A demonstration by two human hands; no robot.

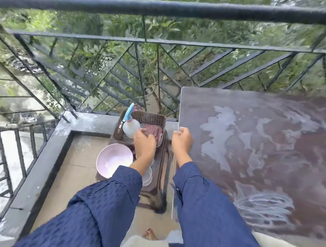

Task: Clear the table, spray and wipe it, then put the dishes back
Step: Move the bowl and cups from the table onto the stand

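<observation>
Dark brown is the table (274, 154) at my right, and its top is wet, with white foamy streaks of spray spread over it. I see my right hand (182, 140) resting on the left edge of this table, the fingers curled over the rim, gripping nothing else. My left hand (143, 144) reaches down into a brown plastic basket (148, 118) which stands on a dark stool (157, 186) just beside the table; the fingers are bent and seem to touch a reddish checked cloth (153, 130) lying in the basket, but I cannot tell if they pinch it already. In the same basket, at the left, a spray bottle (130, 127) with a white body and blue trigger stands tilted. Near the basket on the stool lies a pale pink bowl (113, 160), and smaller white dishes (147, 176) are partly hidden under my left sleeve (98, 206). Behind all is a black metal railing (169, 8) with green leaves beyond.
</observation>
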